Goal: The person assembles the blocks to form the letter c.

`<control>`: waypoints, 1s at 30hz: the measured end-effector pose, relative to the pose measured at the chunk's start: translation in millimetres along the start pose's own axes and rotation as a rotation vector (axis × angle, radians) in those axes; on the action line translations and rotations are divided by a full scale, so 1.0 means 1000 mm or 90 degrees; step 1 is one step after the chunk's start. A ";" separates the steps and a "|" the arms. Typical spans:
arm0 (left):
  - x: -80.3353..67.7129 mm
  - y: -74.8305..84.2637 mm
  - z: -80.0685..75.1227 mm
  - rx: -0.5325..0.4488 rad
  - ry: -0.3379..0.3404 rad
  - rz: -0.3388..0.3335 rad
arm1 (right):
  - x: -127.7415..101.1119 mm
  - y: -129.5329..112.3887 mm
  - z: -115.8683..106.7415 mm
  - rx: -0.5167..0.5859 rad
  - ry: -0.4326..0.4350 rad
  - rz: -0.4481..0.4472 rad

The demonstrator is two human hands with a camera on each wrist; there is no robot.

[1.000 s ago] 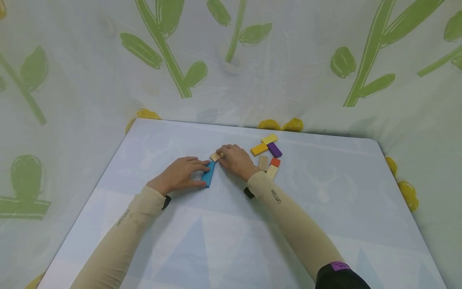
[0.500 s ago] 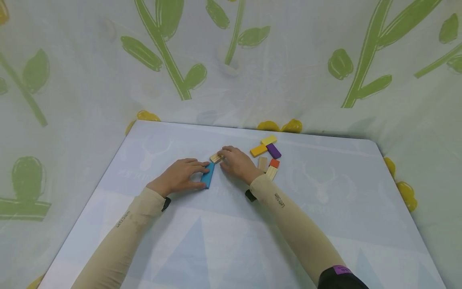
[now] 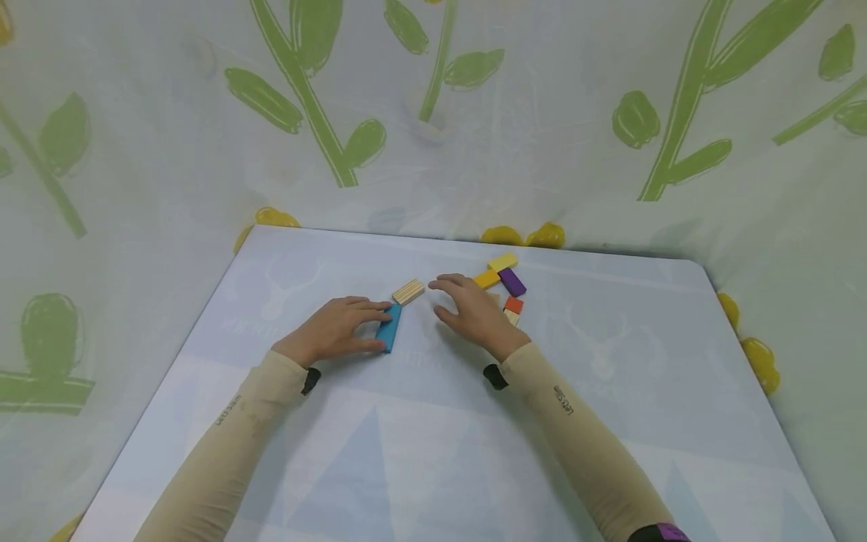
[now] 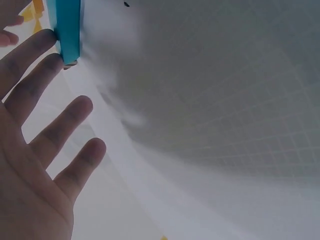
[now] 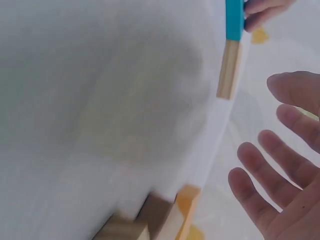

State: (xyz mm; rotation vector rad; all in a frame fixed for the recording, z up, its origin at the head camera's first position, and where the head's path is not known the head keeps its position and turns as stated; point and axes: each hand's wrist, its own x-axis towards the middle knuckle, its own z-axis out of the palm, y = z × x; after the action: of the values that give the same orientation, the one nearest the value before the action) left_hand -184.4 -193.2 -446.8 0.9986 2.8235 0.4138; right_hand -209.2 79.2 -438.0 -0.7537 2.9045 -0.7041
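The left hand (image 3: pixel 333 329) pinches the blue block (image 3: pixel 389 327), which stands on edge on the surface (image 3: pixel 420 421). The right hand (image 3: pixel 476 315) hovers with fingers spread, holding nothing. The plain wooden block (image 3: pixel 409 291) touches the blue block's far end. A yellow block (image 3: pixel 503 262), an orange block (image 3: pixel 485 280) and a purple block (image 3: pixel 512 281) lie just beyond the right hand.

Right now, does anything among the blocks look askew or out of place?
Nothing looks damaged. The natural wood block meets the far end of the blue block at an angle rather than in line. The left hand holds the blue block; the right hand hovers open over the loose coloured blocks, partly hiding them.
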 end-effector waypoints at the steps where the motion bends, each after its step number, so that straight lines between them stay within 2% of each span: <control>1: 0.000 -0.001 0.000 -0.005 0.003 -0.001 | -0.004 0.002 -0.001 0.003 0.009 0.002; 6: 0.003 -0.004 -0.001 -0.019 0.023 0.011 | -0.024 0.011 -0.008 0.016 0.055 -0.009; 9: 0.006 -0.004 -0.002 -0.015 0.020 0.011 | -0.032 0.017 -0.011 0.014 0.075 -0.014; 17: 0.010 -0.004 -0.002 -0.004 0.001 0.000 | -0.050 0.032 -0.019 -0.007 0.081 -0.013; 23: 0.013 -0.004 -0.004 0.006 0.012 0.030 | -0.059 0.048 -0.024 0.009 0.099 -0.050; 26: 0.015 -0.004 -0.005 0.012 0.014 0.038 | -0.061 0.052 -0.024 0.020 0.092 -0.057; 30: 0.018 -0.004 -0.005 0.013 -0.004 0.027 | -0.064 0.055 -0.023 0.027 0.069 -0.043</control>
State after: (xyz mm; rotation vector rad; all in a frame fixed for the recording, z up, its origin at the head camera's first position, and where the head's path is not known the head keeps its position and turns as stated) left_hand -201.9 -185.6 -443.9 1.0626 2.8118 0.3867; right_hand -181.5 161.5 -445.2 -0.8369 2.9616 -0.8362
